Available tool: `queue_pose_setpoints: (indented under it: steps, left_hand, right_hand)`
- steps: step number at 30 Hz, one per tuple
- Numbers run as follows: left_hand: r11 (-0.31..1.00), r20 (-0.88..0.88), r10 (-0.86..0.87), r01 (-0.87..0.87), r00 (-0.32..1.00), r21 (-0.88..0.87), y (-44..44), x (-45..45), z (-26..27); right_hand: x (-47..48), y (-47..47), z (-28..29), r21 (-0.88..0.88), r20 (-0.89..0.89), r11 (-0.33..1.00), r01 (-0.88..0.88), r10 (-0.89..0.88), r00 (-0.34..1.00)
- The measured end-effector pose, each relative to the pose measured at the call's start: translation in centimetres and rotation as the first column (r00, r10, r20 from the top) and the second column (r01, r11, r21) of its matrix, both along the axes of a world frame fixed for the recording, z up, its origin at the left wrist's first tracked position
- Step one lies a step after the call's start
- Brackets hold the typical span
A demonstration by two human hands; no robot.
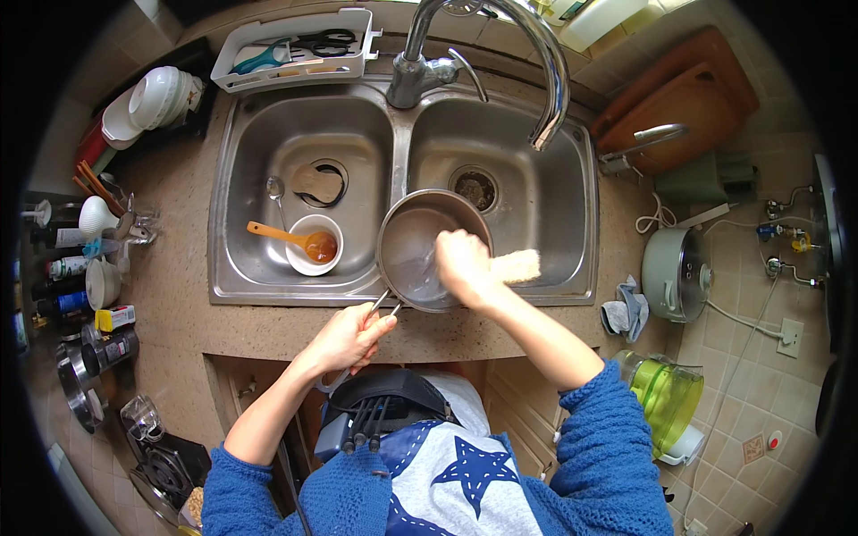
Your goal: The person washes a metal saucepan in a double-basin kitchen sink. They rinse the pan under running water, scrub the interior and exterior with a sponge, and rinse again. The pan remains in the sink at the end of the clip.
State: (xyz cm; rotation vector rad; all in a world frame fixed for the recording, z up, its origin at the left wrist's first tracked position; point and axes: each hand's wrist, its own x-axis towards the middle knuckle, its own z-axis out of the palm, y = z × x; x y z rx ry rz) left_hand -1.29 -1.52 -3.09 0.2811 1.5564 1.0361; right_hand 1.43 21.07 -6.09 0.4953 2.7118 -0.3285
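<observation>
My left hand grips the wire handle of a metal saucepan, which is tilted over the divider and front part of the double sink. My right hand is closed around a pale scrubbing pad or loofah at the pan's right side; part of the scrubber is hidden by the fingers. Left of the pan, in the left basin, a white bowl holds a wooden spoon with amber-brown stuff in it. Near the bowl lies a metal spoon, beside a beige piece over the drain.
A chrome faucet arches over the right basin. Behind the left basin stands a white basket with scissors. A cloth and an electric pot are to the right; stacked bowls sit at the left.
</observation>
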Motion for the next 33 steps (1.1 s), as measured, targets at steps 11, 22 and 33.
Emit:
queue_pose_setpoints:
  steps: [11, 22, 33]
  left_hand:
    - [0.986, -0.295, -0.166, 0.157, 0.941, -0.054, 4.0, 0.3, 1.6]
    - [0.981, -0.644, -0.175, 0.19, 0.745, -0.047, 6.4, 2.5, -1.5]
    - [0.977, -0.608, -0.2, 0.205, 0.768, -0.062, 6.2, 2.1, -1.0]
  right_hand:
    - [-0.2, 4.8, -4.0, 0.203, -0.352, 0.978, 0.042, 0.033, 0.935]
    - [3.8, 3.0, -5.7, -0.218, -0.143, 0.922, 0.321, -0.356, 0.924]
    - [2.6, 5.9, -4.1, -0.284, -0.333, 0.9, 0.331, -0.416, 0.846]
